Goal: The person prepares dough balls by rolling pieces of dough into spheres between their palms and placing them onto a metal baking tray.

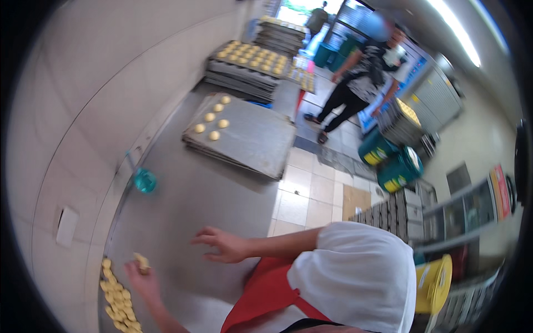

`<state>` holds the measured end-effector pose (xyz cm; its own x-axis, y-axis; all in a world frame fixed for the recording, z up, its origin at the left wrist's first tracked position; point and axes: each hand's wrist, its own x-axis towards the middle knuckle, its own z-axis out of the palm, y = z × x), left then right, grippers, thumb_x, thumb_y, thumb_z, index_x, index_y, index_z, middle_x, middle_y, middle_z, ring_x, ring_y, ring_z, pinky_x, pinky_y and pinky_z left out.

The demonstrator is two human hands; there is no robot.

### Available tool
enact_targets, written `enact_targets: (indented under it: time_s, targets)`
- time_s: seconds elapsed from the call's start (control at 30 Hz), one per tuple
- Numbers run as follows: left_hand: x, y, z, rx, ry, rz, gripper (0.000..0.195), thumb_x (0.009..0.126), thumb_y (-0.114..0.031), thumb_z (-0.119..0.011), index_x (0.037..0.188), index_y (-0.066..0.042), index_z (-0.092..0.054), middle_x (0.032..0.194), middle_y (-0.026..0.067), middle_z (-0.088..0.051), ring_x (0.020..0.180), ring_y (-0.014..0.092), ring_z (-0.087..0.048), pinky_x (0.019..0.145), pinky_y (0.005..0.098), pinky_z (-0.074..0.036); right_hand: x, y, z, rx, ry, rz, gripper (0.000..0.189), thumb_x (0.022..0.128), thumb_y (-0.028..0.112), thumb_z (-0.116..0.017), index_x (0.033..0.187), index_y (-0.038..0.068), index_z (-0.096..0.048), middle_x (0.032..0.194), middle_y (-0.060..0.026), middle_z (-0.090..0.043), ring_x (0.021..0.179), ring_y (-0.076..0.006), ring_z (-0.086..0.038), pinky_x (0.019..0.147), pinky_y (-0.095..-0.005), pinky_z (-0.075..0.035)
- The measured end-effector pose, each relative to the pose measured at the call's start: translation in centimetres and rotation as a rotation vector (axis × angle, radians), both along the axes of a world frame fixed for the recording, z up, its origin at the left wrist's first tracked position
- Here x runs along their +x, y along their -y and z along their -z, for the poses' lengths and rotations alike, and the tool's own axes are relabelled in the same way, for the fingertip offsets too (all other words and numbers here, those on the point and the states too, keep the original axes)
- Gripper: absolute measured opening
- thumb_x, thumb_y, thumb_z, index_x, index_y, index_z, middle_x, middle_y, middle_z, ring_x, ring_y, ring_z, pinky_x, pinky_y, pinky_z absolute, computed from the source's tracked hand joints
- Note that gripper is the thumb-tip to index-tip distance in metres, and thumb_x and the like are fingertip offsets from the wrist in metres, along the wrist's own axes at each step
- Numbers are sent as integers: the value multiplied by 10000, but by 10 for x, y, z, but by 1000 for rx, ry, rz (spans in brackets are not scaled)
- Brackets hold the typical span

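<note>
My left hand [143,279] is over the steel worktable [200,200] at lower left, with a pale yellow dough piece [142,262] held in its fingers. Beside it, along the wall, lies a heap of similar dough pieces [118,300]. My right hand [222,245] hovers above the tabletop, fingers apart and holding nothing. Ahead on the table rests a stack of metal baking trays [254,133]. Several round dough balls [214,135] sit on the left side of the top tray.
A teal plastic item [145,180] lies by the wall. Farther back stands another tray stack [245,79] topped with rows of dough balls. A person [362,75] stands on the tiled floor, near green bins [399,168]. At right is a yellow bucket [433,283].
</note>
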<state>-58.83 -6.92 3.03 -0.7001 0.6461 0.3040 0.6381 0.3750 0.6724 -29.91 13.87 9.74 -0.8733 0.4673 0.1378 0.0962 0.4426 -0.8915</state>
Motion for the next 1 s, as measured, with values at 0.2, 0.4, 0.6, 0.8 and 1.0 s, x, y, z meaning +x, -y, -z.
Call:
enact_targets:
  time_s: [0.2, 0.4, 0.6, 0.8, 1.0]
  targets:
    - [183, 3, -2, 150, 647, 155, 328, 781, 35, -693, 1063, -17, -533, 958, 90, -504, 821, 191, -526, 742, 329, -490, 5, -21, 43, -117, 289, -373, 252, 953, 168, -748, 1188, 79, -727, 1293, -100, -655, 1139, -372, -664, 864, -468, -578]
    - [273, 105, 120, -386, -92, -54, 302, 935, -212, -657, 1133, 6, -591, 1042, 202, -590, 1005, 394, -585, 897, 508, -475, 97, -99, 109, 772, 295, -470, 99, 928, 217, -701, 980, 133, -684, 1103, -65, -650, 1087, -313, -635, 868, -489, -514]
    - [218, 7, 90, -327, -168, -98, 272, 1066, -216, -551, 1204, 1, -639, 1121, 241, -641, 1060, 454, -589, 934, 549, -461, 29, -42, 163, 717, 86, -528, 222, 935, 288, -682, 1114, 160, -655, 1109, -85, -657, 1174, -319, -604, 985, -551, -471]
    - [215, 95, 124, -287, -163, -374, 324, 1081, -201, -543, 1322, -10, -642, 1226, 231, -685, 1132, 450, -607, 984, 533, -468, 44, -127, 182, 737, -119, -287, 241, 974, 297, -638, 1173, 160, -644, 1140, -110, -668, 1189, -326, -603, 1019, -544, -461]
    - [269, -10, 86, -403, -186, -210, 364, 1088, -242, -542, 1370, -33, -638, 1293, 225, -673, 1164, 449, -593, 1006, 542, -455, 70, -42, 166, 606, -60, -499, 206, 934, 294, -662, 1097, 168, -664, 1056, -87, -655, 1107, -284, -608, 981, -523, -460]
